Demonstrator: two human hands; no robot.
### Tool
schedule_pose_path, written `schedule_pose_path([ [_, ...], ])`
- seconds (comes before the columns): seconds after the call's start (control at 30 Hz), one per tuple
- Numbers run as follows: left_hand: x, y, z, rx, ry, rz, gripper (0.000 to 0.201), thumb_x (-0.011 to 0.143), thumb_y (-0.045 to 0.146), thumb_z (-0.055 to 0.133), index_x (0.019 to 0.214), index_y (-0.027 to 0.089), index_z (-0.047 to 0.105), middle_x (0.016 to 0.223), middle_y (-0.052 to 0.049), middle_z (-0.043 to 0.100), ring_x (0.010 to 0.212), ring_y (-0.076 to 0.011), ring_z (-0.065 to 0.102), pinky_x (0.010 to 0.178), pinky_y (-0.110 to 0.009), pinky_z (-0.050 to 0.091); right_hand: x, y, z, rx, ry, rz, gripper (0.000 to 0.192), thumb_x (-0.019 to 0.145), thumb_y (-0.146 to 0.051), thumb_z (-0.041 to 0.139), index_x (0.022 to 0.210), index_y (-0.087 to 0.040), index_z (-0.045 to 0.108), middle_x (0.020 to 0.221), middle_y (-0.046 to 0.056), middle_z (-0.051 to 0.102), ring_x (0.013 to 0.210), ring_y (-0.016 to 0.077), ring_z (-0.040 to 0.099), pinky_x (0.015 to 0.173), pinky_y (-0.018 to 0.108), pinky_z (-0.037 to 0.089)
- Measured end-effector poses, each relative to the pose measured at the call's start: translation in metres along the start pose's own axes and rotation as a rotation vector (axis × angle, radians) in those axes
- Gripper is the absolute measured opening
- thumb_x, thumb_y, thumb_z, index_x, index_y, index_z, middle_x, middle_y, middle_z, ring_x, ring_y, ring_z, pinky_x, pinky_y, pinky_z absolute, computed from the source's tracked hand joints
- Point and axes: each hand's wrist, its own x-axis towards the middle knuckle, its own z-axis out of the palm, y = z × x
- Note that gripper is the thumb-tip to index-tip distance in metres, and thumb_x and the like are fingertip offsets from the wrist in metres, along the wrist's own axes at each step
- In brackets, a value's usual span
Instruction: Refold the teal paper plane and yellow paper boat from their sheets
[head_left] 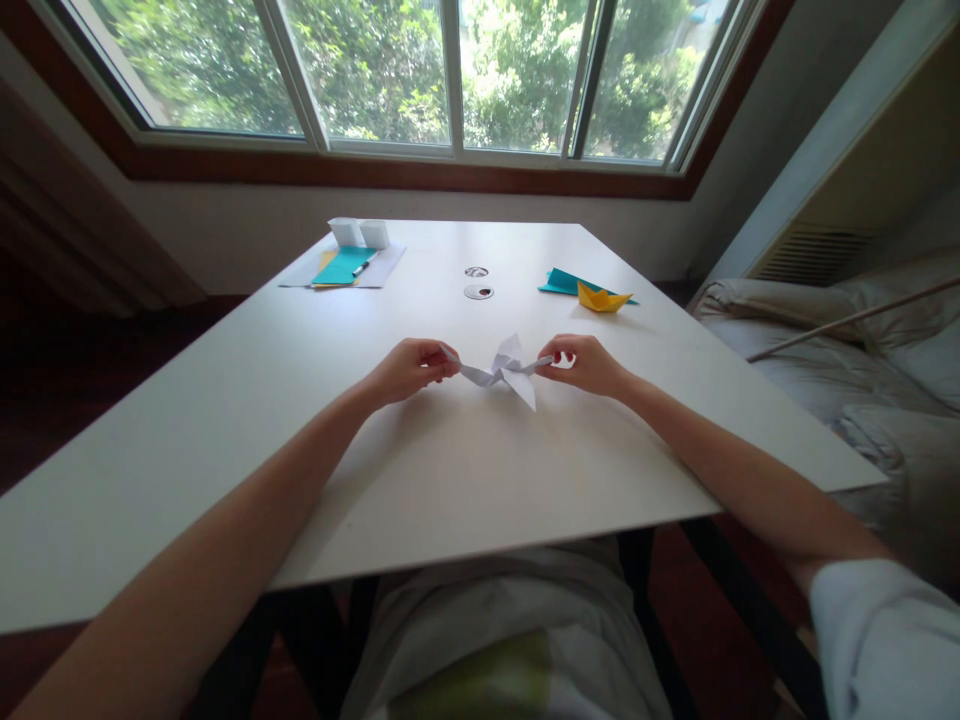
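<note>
Pinching the two thin ends of a white paper crane (504, 372) at the table's (225, 420) centre, the left hand (409, 370) and right hand (589, 364) are closing fingertips tightly; pulling evenly, gently should avoid tearing.

This looks like a room in a home. A big window (450, 75) shows green trees outside. A white surface (225, 400) stands under it, with folded paper toys like a yellow paper boat (602, 298). A soft bed with puffy covers (862, 350) sits beside it.
</note>
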Motion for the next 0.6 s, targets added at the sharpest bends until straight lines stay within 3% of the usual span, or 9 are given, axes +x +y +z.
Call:
schedule_pose_path([
  [0.23,0.001,0.007,0.015,0.004,0.068,0.037,0.028,0.071,0.041,0.064,0.079,0.014,0.064,0.064,-0.001,0.06,0.054,-0.0094,0.051,0.047,-0.02,0.04,0.002,-0.013,0.003,0.017,0.042,-0.009,0.015,0.076,-0.033,0.061,0.076,-0.018,0.064,0.07,0.002,0.061,0.06,0.0108,0.05,0.055,0.024,0.04],
  [0.4,0.002,0.02,0.028,0.058,0.106,0.165,0.03,0.073,0.041,0.064,0.085,0.014,0.067,0.074,-0.004,0.063,0.059,-0.0098,0.05,0.054,-0.022,0.04,0.002,-0.028,0.01,0.024,0.045,-0.056,0.011,0.077,-0.029,0.06,0.077,-0.018,0.063,0.07,0.001,0.061,0.061,0.0108,0.052,0.056,0.024,0.04],
  [0.6,0.001,0.023,0.035,0.074,0.061,0.205,0.025,0.069,0.04,0.068,0.068,0.015,0.066,0.085,-0.008,0.066,0.067,-0.013,0.054,0.057,-0.024,0.041,0.001,-0.037,0.016,0.031,0.045,-0.081,0.008,0.077,-0.026,0.06,0.078,-0.018,0.064,0.071,0.001,0.061,0.062,0.0105,0.053,0.056,0.023,0.041],
])
